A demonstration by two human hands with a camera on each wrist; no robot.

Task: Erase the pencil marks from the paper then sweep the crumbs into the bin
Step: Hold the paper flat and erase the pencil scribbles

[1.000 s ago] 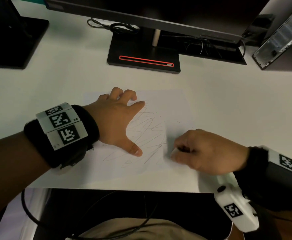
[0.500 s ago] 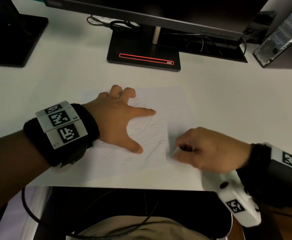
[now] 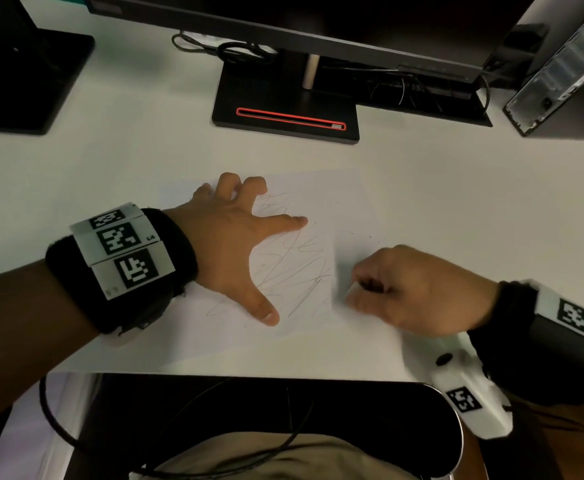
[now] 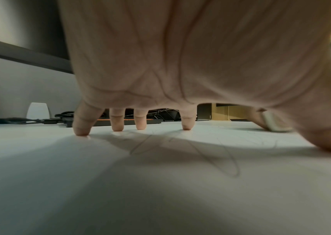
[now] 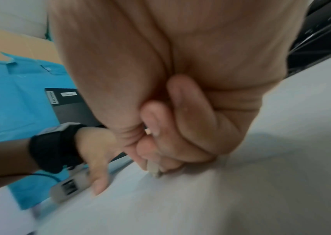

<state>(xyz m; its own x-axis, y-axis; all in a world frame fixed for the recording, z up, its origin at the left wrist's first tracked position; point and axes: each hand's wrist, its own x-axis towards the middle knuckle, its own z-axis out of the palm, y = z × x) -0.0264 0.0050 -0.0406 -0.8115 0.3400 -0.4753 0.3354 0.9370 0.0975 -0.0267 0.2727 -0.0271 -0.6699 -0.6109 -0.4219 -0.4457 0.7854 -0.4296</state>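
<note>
A white sheet of paper (image 3: 349,202) lies on the white desk, covered in grey pencil scribbles (image 3: 301,268). My left hand (image 3: 235,244) presses on the sheet with spread fingertips (image 4: 82,130) and thumb, holding it flat. My right hand (image 3: 418,292) sits at the scribbles' right edge, fingers curled round a small whitish eraser (image 5: 154,171) whose tip touches the paper. The eraser (image 4: 273,124) also shows past my left thumb. Tiny dark crumbs (image 3: 359,233) dot the paper above my right hand. No bin is in view.
A black monitor stand (image 3: 283,109) with a red-edged slot stands behind the paper, cables (image 3: 228,46) beside it. Another black base (image 3: 23,81) is at back left, a slanted device (image 3: 560,71) at back right. The desk's front edge (image 3: 249,372) runs just below the paper.
My left index finger has stretched out to the right across the scribbles. My right hand with the eraser has shifted slightly up along the scribbles' right edge.
</note>
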